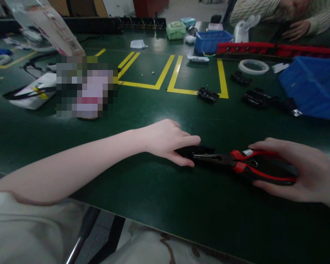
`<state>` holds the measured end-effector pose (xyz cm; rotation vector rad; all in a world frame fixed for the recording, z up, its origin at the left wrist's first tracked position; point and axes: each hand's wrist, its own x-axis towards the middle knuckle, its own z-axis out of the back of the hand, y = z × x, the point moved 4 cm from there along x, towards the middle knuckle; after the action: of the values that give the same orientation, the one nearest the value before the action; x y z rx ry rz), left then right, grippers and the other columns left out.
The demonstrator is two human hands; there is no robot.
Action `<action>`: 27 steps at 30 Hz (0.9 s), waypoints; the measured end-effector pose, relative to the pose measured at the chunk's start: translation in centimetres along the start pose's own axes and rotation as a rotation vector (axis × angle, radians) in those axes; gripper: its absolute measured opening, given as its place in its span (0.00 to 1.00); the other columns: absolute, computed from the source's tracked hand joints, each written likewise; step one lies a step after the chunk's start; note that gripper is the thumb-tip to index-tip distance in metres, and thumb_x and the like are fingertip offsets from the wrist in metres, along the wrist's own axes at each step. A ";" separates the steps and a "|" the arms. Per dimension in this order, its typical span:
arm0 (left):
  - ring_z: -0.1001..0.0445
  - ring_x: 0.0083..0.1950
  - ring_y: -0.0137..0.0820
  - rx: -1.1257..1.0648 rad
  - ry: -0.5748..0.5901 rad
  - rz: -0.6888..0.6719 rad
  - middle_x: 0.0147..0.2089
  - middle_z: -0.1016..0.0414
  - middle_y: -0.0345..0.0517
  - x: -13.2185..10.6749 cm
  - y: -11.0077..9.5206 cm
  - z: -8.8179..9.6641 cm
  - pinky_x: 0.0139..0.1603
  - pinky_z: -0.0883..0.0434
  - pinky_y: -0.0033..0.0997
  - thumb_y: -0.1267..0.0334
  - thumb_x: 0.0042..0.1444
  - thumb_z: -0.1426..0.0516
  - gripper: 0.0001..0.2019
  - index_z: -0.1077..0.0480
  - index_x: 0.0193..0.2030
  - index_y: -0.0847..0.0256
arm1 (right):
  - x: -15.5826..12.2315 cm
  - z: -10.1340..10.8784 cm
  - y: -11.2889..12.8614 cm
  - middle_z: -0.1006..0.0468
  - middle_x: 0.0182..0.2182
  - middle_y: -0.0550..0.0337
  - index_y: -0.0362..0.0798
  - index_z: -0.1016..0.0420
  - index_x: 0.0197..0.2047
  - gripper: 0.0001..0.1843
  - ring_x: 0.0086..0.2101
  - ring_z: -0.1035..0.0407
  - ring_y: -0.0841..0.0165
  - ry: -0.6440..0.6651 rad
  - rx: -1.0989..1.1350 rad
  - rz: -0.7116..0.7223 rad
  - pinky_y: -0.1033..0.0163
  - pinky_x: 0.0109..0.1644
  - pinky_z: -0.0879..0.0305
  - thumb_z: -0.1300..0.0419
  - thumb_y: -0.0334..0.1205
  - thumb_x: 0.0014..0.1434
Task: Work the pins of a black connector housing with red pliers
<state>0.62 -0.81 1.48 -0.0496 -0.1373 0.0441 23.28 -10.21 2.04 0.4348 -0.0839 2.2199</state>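
Note:
Near the middle of the green table, my left hand [170, 141] is closed around a small black part [203, 149], thumb and fingers on either side of it. The fingers hide much of that part, and its exact kind does not show. From the right, my right hand [299, 170] grips needle-nose pliers [238, 161] with red and black handles. The pliers' slim jaws point left and meet the black part beside my left thumb. Whether the jaws pinch something there is too small to tell.
Black parts [257, 98] lie ahead on the right, beside a blue bin [313, 88]; another black part [208, 94] sits on yellow tape. A tape roll [253, 67] and red strips [246, 47] lie farther back. A white pouch [34, 91] is at left. Across the table is another person's hand [296, 30].

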 end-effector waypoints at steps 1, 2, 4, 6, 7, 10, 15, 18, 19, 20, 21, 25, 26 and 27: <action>0.34 0.23 0.28 0.015 0.001 -0.002 0.29 0.28 0.38 0.0 0.0 0.0 0.26 0.42 0.29 0.45 0.58 0.47 0.19 0.34 0.40 0.62 | 0.0 0.0 0.0 0.26 0.36 0.54 0.48 0.39 0.52 0.25 0.33 0.29 0.65 -0.004 -0.021 0.049 0.62 0.33 0.32 0.46 0.54 0.57; 0.34 0.24 0.28 0.034 -0.002 -0.007 0.30 0.28 0.39 0.0 -0.1 0.1 0.27 0.42 0.29 0.45 0.59 0.48 0.19 0.34 0.41 0.62 | 0.0 0.0 0.0 0.26 0.36 0.54 0.47 0.39 0.52 0.25 0.33 0.28 0.65 -0.006 -0.034 0.084 0.62 0.33 0.32 0.45 0.53 0.57; 0.32 0.28 0.28 0.071 -0.019 -0.021 0.35 0.27 0.43 -0.1 -0.2 0.3 0.28 0.41 0.29 0.46 0.60 0.48 0.20 0.33 0.44 0.63 | 0.0 0.0 -0.1 0.26 0.36 0.53 0.45 0.39 0.52 0.25 0.33 0.28 0.65 -0.006 -0.038 0.111 0.63 0.33 0.31 0.44 0.52 0.56; 0.29 0.34 0.30 0.095 -0.065 -0.040 0.42 0.27 0.48 -0.2 -0.4 0.6 0.30 0.39 0.28 0.48 0.60 0.48 0.21 0.34 0.49 0.64 | 0.1 -0.1 -0.2 0.26 0.37 0.52 0.46 0.39 0.52 0.25 0.33 0.28 0.65 0.003 -0.016 0.082 0.63 0.33 0.31 0.44 0.52 0.56; 0.29 0.37 0.31 0.099 -0.092 -0.060 0.45 0.28 0.50 -0.3 -0.5 0.8 0.32 0.38 0.28 0.49 0.60 0.48 0.21 0.35 0.51 0.65 | 0.1 -0.2 -0.2 0.26 0.37 0.52 0.46 0.39 0.52 0.25 0.34 0.28 0.65 0.008 0.002 0.057 0.62 0.34 0.31 0.45 0.53 0.56; 0.29 0.41 0.31 0.127 -0.163 -0.156 0.47 0.28 0.50 -0.6 -0.9 1.2 0.34 0.37 0.28 0.54 0.63 0.49 0.17 0.34 0.50 0.65 | 0.2 -0.3 -0.3 0.25 0.38 0.54 0.49 0.39 0.51 0.24 0.35 0.27 0.64 0.028 0.059 -0.027 0.61 0.35 0.31 0.46 0.55 0.57; 0.27 0.38 0.28 0.182 -0.227 -0.222 0.45 0.24 0.47 -1.0 -1.0 1.3 0.34 0.36 0.27 0.58 0.65 0.51 0.13 0.30 0.43 0.63 | 0.1 -0.5 -0.7 0.25 0.39 0.56 0.50 0.38 0.51 0.26 0.34 0.27 0.65 0.057 0.135 -0.076 0.60 0.33 0.30 0.43 0.55 0.54; 0.27 0.36 0.27 0.187 -0.221 -0.216 0.46 0.24 0.47 -1.0 -1.0 1.3 0.33 0.34 0.26 0.58 0.65 0.50 0.12 0.29 0.45 0.61 | 0.0 -0.7 -0.9 0.24 0.40 0.56 0.52 0.37 0.51 0.26 0.35 0.27 0.62 0.068 0.153 -0.130 0.58 0.35 0.29 0.42 0.55 0.52; 0.26 0.36 0.27 0.189 -0.210 -0.212 0.47 0.24 0.47 -1.0 -1.0 1.2 0.33 0.34 0.26 0.58 0.65 0.50 0.12 0.29 0.45 0.60 | 0.0 -0.7 -0.9 0.24 0.40 0.56 0.52 0.37 0.51 0.26 0.36 0.27 0.61 0.072 0.159 -0.159 0.56 0.36 0.29 0.42 0.55 0.52; 0.26 0.36 0.27 0.187 -0.196 -0.204 0.47 0.23 0.47 -1.0 -1.0 1.2 0.33 0.33 0.26 0.58 0.65 0.50 0.12 0.29 0.45 0.60 | 0.0 -0.7 -0.9 0.24 0.41 0.56 0.52 0.37 0.51 0.25 0.37 0.27 0.61 0.078 0.167 -0.186 0.55 0.37 0.30 0.42 0.55 0.53; 0.26 0.37 0.27 0.179 -0.186 -0.195 0.47 0.23 0.47 -0.9 -1.0 1.2 0.33 0.33 0.26 0.58 0.65 0.50 0.12 0.28 0.45 0.59 | -0.1 -0.6 -0.9 0.24 0.41 0.56 0.52 0.37 0.51 0.25 0.37 0.27 0.60 0.085 0.179 -0.198 0.54 0.38 0.30 0.42 0.54 0.53; 0.25 0.37 0.28 0.079 -0.204 -0.160 0.47 0.23 0.48 -0.8 -0.8 1.5 0.34 0.32 0.27 0.60 0.64 0.48 0.10 0.28 0.43 0.62 | -0.4 0.1 -1.1 0.24 0.41 0.57 0.53 0.37 0.50 0.25 0.38 0.27 0.61 0.052 0.210 -0.225 0.55 0.40 0.30 0.41 0.52 0.52; 0.25 0.37 0.28 0.046 -0.206 -0.151 0.47 0.23 0.49 -0.8 -0.8 1.6 0.34 0.32 0.27 0.61 0.63 0.48 0.10 0.28 0.43 0.62 | -0.6 0.4 -1.4 0.24 0.41 0.57 0.53 0.37 0.50 0.25 0.39 0.27 0.61 0.030 0.211 -0.240 0.55 0.40 0.30 0.41 0.53 0.51; 0.25 0.38 0.28 0.012 -0.201 -0.142 0.47 0.23 0.48 -0.8 -0.7 1.6 0.34 0.31 0.27 0.61 0.63 0.48 0.09 0.28 0.43 0.63 | -0.8 0.7 -1.8 0.25 0.41 0.56 0.52 0.36 0.50 0.25 0.39 0.27 0.62 0.009 0.206 -0.265 0.56 0.40 0.30 0.41 0.53 0.51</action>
<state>-0.32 -1.51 2.96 -0.0231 -0.3407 -0.0925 25.29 -9.81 2.28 0.5172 0.1981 1.9753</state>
